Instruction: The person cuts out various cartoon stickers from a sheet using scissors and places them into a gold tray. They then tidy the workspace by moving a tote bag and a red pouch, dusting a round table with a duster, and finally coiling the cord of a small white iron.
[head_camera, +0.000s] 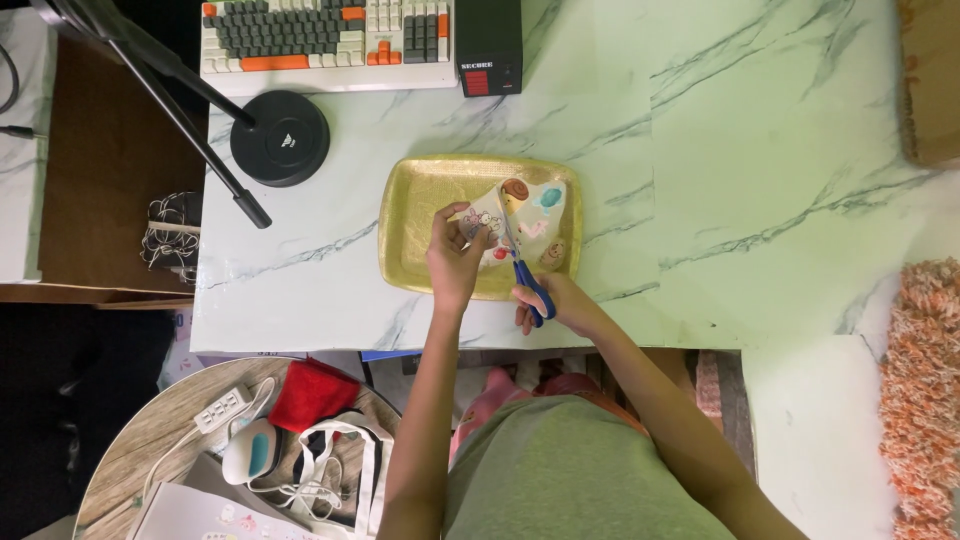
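A white sheet of small colourful stickers (535, 215) is held over a gold rectangular tray (410, 230) on the marble-patterned table. My left hand (455, 258) pinches the sheet's left edge. My right hand (555, 303) grips blue-handled scissors (522, 265), whose blades point up into the sheet, between the stickers. The sheet's lower left part is hidden by my left fingers.
A keyboard (325, 40) and a black box (490, 45) lie at the table's far edge. A round black stand base (280, 138) with tripod legs sits left of the tray. A fringed orange rug (925, 390) is at the right. A low round table (150, 440) holds a power strip, a red cloth and cables.
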